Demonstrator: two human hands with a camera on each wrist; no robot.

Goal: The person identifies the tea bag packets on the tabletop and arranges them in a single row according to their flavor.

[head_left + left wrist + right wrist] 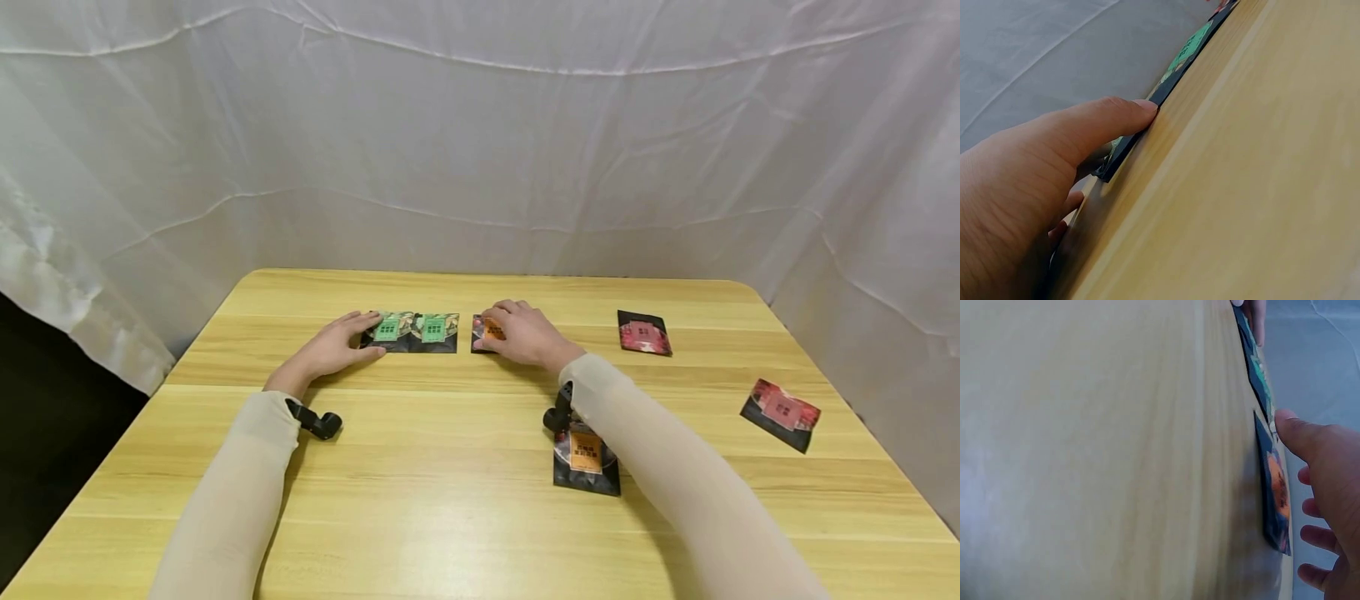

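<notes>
Head view: left hand, fingers and thumb apart, rests at one green packet; right hand, fingers spread, covers part of the far orange packet, near another green packet on the counter. Flat, light pressure should avoid creases.

L hand touches 1st green pkt; 2nd green pkt btwn both hands; R hand partly covers 1st orange pkt; 2nd orange pkt closer in than R hand, partly hidden by R sleeve; 1st pink pkt R of R hand, approx level w/ it; 2nd pink pkt farther R, closer in; all on wood table
</notes>
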